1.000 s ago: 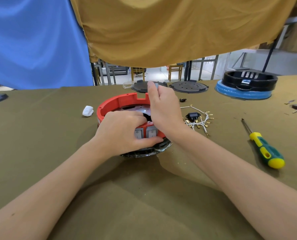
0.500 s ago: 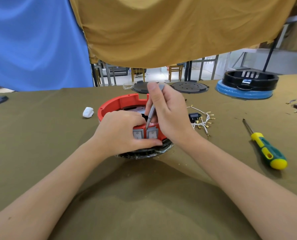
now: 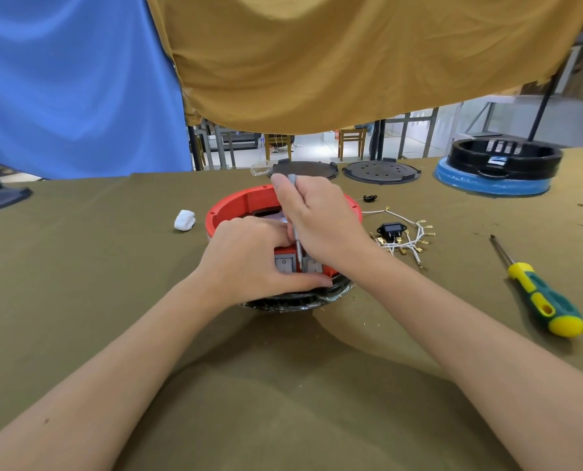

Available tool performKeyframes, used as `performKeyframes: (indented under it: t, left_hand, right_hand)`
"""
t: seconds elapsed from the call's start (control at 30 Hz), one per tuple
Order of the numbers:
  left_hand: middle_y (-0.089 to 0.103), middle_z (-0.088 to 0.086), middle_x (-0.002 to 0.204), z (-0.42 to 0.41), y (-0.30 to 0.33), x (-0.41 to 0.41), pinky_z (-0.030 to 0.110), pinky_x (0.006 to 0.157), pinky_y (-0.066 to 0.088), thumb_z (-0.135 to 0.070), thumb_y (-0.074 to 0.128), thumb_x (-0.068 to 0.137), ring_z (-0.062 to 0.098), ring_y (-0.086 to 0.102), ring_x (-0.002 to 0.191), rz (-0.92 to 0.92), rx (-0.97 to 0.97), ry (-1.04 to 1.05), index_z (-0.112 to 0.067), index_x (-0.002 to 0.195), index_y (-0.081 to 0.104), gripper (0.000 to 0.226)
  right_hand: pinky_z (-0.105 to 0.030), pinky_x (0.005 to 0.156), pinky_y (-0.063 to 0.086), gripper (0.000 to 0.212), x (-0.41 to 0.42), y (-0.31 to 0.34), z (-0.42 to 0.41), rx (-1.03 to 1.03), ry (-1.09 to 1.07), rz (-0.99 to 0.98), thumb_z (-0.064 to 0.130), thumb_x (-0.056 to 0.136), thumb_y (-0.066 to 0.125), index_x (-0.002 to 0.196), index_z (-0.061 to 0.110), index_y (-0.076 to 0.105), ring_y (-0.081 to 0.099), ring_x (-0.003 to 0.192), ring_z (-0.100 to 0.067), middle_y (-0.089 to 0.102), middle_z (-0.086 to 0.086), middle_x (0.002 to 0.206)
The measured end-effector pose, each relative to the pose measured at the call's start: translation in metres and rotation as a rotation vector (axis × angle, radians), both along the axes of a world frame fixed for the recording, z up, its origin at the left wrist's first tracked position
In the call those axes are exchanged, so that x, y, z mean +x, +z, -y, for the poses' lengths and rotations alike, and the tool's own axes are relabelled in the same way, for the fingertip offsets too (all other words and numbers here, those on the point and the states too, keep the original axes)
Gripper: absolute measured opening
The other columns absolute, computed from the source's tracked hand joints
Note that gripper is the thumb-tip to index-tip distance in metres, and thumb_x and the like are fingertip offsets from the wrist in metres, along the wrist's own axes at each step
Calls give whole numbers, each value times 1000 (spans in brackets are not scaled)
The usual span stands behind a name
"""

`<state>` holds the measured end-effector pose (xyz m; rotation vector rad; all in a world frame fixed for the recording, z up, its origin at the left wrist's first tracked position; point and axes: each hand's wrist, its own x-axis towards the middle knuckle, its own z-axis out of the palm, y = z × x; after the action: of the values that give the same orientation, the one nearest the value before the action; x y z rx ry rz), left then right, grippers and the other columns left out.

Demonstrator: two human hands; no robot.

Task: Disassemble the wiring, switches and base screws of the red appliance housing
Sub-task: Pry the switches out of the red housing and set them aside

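Quick count: one round red plastic housing mid-frame, two grey rocker switches on its near side. Two flat black round discs top centre. One green-and-yellow screwdriver at right, one thin grey tool in hand. Two hands.

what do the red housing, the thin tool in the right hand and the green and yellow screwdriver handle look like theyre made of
Round red housing: looks like moulded plastic, matte, with uniform colour and a thick rim.
Thin grey tool held by the right hand: probably metal, with a dull grey sheen; too slim to be sure.
Green and yellow screwdriver handle: likely plastic with a rubbery grip, smooth two-tone surface.
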<state>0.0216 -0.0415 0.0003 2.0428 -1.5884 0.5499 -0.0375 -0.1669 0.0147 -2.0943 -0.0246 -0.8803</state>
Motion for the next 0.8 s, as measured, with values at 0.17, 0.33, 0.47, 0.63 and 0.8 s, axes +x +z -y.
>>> performKeyframes:
  t: [0.17,0.33,0.47,0.63,0.8]
  left_hand:
    - [72,-9,82,1,3,3,37,68,52,-88,45,69,11,66,76,-4,128,58,-25,91,75,73]
    - [69,-12,78,-3,3,5,36,63,52,-82,47,74,9,63,72,1,117,7,-26,88,72,63]
    - [71,-11,78,-3,3,6,37,62,53,-85,42,74,9,65,72,11,127,27,-29,93,73,67]
    - [73,-12,80,1,1,2,34,61,53,-83,45,73,9,65,72,-6,91,22,-33,94,75,62]
    - [73,-11,80,1,0,2,34,61,52,-81,47,74,10,65,71,3,76,18,-30,92,76,61]
  right_hand:
    - [-31,60,45,49,-13,-8,2,117,-12,200,27,107,43,71,-4,53,52,51,-17,58,-16,58]
    - [-28,54,43,40,-21,-5,1,-66,47,220,19,106,47,72,-2,52,52,50,-20,56,-17,58]
    - [-27,53,39,40,-17,-1,-1,-156,53,179,19,105,48,69,3,50,50,51,-21,53,-12,56]
    - [-23,56,33,43,-7,1,0,-188,2,92,24,106,47,64,16,43,46,49,-13,43,8,51]
    - [-24,55,36,44,-7,0,1,-125,8,106,25,106,47,65,9,48,46,49,-11,47,0,51]
